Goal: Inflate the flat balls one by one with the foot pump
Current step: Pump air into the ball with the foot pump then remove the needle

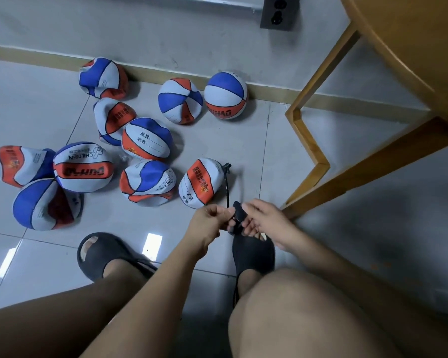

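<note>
Bare thighs across the bottom of the frame, with left slipper (98,257) and right slipper (254,254) just beyond on the grey tile. At lower centre, left hand (207,219) and right hand (265,223), both pinching the black top of the foot pump (236,219) with curled fingers; pump body mostly hidden by the right slipper. From there, a thin black hose (227,188) up to the valve of the nearest flat ball (201,183), just above the hands, apparently coupled yet plainly caved in.

Looks barely begun, judging by shape: only one round ball (225,95) at upper centre against the skirting, a dented neighbour (180,100) beside it, and a heap of crumpled balls (83,167) at left. Nearly all the pumping left to do.
</note>
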### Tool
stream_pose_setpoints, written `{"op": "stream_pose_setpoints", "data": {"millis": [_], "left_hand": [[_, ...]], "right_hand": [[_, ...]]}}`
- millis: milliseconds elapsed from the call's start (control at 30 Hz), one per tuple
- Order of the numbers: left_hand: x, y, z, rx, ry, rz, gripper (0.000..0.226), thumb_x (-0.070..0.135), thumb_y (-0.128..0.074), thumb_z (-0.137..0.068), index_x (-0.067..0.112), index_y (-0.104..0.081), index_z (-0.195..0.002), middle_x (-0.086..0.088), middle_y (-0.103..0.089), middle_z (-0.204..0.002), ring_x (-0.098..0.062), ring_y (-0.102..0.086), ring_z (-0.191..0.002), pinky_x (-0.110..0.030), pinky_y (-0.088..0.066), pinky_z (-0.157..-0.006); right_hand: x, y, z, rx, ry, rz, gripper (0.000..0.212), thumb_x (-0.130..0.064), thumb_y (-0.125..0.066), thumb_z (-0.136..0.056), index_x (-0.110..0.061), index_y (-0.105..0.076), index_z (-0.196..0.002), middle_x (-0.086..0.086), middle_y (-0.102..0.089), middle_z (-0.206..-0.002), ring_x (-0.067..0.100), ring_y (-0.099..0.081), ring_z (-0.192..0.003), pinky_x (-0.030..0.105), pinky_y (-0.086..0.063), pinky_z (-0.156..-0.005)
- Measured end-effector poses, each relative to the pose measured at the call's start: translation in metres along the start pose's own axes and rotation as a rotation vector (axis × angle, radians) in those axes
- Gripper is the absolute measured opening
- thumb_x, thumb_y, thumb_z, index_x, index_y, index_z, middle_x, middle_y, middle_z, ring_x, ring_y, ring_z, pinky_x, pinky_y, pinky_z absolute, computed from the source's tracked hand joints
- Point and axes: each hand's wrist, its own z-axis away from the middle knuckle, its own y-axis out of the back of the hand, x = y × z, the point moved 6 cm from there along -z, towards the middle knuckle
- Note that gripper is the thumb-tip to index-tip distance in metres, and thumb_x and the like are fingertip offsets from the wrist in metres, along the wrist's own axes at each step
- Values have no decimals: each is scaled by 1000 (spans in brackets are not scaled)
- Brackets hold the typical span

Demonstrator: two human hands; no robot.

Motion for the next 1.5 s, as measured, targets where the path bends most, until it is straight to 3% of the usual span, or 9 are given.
{"op": "stream_pose_setpoints", "data": {"millis": [167,300,500,667,833,1033,1133,1267,1500], "left_hand": [[-13,-10,-7,14,35,-102,26,25,-71,-104,5,-66,-90,-13,-73,-83,-12,-59,-60,-12,-40,-48],[-19,-5,-12,44,32,-143,31,31,-71,-104,3,-71,-90,-7,-75,-81,-16,-60,-68,-15,-46,-56],[22,-14,15,134,-116,111,34,30,-65,-106,13,-54,-79,2,-57,-64,-12,-48,-56,-21,-38,-53],[45,-27,25,109,-235,130,37,29,-64,-107,10,-51,-78,-7,-50,-66,-16,-42,-56,-23,-37,-51],[15,-21,16,98,-154,50,39,33,-63,-108,12,-51,-77,-3,-55,-64,-13,-47,-54,-21,-40,-53],[-31,6,-4,173,15,-206,49,56,-61,-103,10,-65,-86,6,-69,-68,-15,-54,-62,-30,-46,-65],[-29,11,-8,157,36,-200,49,53,-62,-104,5,-67,-92,6,-71,-71,-16,-55,-65,-30,-46,-65],[-7,2,3,90,-10,-17,40,46,-65,-104,14,-62,-81,-1,-67,-75,-15,-50,-66,-28,-37,-60],[57,-21,24,-6,-213,144,33,30,-69,-104,12,-58,-79,-2,-55,-69,-12,-44,-57,-23,-34,-52]], "right_hand": [[32,-7,-4,129,-3,-13,27,-31,-53,-114,-10,-60,-97,15,-66,-77,22,-60,-58,30,-40,-50],[31,-13,-3,143,-77,-47,36,-35,-51,-114,-10,-62,-91,11,-65,-73,18,-59,-54,30,-41,-50],[-16,-20,17,185,118,-174,44,-38,-57,-112,-3,-55,-86,11,-60,-69,20,-53,-54,30,-43,-52],[-25,-16,30,201,197,-262,43,-39,-56,-112,-4,-52,-88,12,-59,-71,22,-50,-57,35,-39,-56],[5,-14,16,186,139,-150,40,-34,-54,-113,-1,-53,-91,10,-60,-70,22,-51,-57,32,-39,-53],[29,-31,0,115,10,63,39,-45,-52,-111,-30,-61,-76,7,-62,-70,22,-55,-59,31,-42,-54],[23,-32,-3,117,-4,63,41,-40,-54,-112,-29,-60,-73,8,-63,-72,22,-55,-60,33,-43,-56],[4,-23,6,143,63,-31,39,-35,-58,-111,-14,-57,-78,7,-62,-69,22,-53,-59,32,-42,-55],[-33,-11,29,137,172,-226,38,-50,-63,-105,-18,-58,-86,8,-59,-75,22,-48,-58,37,-36,-56]]}}
